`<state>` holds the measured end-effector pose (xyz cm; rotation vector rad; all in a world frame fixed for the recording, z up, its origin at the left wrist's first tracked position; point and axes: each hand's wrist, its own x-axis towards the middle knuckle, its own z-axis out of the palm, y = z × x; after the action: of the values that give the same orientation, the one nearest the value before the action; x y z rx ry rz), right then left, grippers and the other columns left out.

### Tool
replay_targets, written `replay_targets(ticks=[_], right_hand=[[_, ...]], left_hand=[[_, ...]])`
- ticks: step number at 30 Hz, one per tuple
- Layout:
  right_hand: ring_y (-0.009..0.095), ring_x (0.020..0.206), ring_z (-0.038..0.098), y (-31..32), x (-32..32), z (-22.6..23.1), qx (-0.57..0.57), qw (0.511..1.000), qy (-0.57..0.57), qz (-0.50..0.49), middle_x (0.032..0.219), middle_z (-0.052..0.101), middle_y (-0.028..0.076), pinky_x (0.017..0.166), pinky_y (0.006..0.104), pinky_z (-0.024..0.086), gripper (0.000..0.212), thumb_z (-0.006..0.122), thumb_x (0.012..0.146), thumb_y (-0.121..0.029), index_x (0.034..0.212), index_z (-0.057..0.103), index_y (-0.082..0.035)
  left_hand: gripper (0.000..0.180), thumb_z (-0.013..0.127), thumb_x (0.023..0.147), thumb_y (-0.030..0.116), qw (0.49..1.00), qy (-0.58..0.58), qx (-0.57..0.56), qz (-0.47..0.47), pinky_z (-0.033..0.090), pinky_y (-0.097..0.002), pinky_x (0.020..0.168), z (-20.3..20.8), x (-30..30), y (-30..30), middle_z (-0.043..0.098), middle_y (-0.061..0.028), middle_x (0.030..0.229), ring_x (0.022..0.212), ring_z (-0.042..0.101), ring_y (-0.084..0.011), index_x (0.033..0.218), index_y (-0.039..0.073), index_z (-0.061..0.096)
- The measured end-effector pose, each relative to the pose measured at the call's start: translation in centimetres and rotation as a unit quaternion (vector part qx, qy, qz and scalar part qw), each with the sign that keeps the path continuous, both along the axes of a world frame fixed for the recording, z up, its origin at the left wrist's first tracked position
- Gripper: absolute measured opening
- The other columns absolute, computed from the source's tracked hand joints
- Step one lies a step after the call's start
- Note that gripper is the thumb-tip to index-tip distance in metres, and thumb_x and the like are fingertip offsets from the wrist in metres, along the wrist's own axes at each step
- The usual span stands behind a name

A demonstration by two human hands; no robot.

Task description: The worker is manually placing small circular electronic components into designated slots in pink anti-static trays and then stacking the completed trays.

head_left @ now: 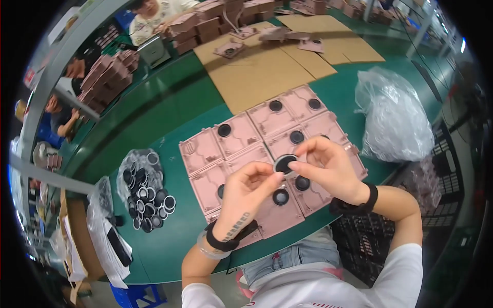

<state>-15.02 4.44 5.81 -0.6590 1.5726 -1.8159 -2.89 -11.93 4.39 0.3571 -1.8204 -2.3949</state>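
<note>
Between the fingertips of both hands, above the pink panels, is a round black disc [285, 164] with a pale rim, held tilted. My left hand [247, 187] pinches its left edge with thumb and forefinger. From the other side my right hand [328, 167] grips it, thumb on the dark face. Below lie several pink plastic panels [203, 154] set edge to edge. Many carry a black round piece, such as the black round piece [224, 130] at the far left. My hands and forearms hide some of the near panels.
A pile of black discs and pale rings [149, 205] spills from a clear bag at left. At right sits a large clear plastic bag [395, 118]. Cardboard sheets [257, 77] lie beyond the panels. Stacked pink housings [205, 25] and co-workers are farther back.
</note>
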Motion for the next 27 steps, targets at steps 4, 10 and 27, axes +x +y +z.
replay_targets(ticks=[4, 10, 27], right_hand=[[0.001, 0.06, 0.043, 0.2, -0.2, 0.2, 0.046, 0.958, 0.281, -0.04, 0.085, 0.06, 0.0, 0.051, 0.0176, 0.033, 0.016, 0.072, 0.079, 0.0, 0.092, 0.062, -0.001], [0.005, 0.055, 0.035, 0.2, -0.1, -0.4, 0.041, 0.939, 0.341, -0.006, 0.084, 0.06, 0.0, 0.049, 0.0205, 0.029, 0.015, 0.075, 0.075, -0.003, 0.089, 0.069, -0.005], [0.006, 0.054, 0.036, 0.1, -0.4, -0.9, 0.053, 0.924, 0.378, 0.006, 0.081, 0.061, 0.0, 0.048, 0.0219, 0.029, 0.014, 0.075, 0.075, -0.005, 0.088, 0.069, -0.004]], left_hand=[[0.015, 0.064, 0.089, 0.005, 1.0, -0.015, -0.004, 0.01, 0.05, -0.0197, 0.076, -0.4, -0.4, 0.0, 0.064, -0.0047, 0.094, 0.086, 0.061, -0.0075, 0.102, -0.003, 0.06], [0.017, 0.062, 0.091, 0.007, 1.0, -0.015, -0.011, -0.012, 0.05, -0.0217, 0.081, -0.2, -0.2, 0.4, 0.064, -0.0066, 0.097, 0.089, 0.061, -0.0089, 0.104, -0.005, 0.059], [0.018, 0.061, 0.091, 0.007, 0.999, -0.013, -0.037, 0.004, 0.051, -0.0225, 0.08, -0.7, -0.2, 0.5, 0.066, -0.0075, 0.094, 0.087, 0.063, -0.0112, 0.104, -0.006, 0.062]])
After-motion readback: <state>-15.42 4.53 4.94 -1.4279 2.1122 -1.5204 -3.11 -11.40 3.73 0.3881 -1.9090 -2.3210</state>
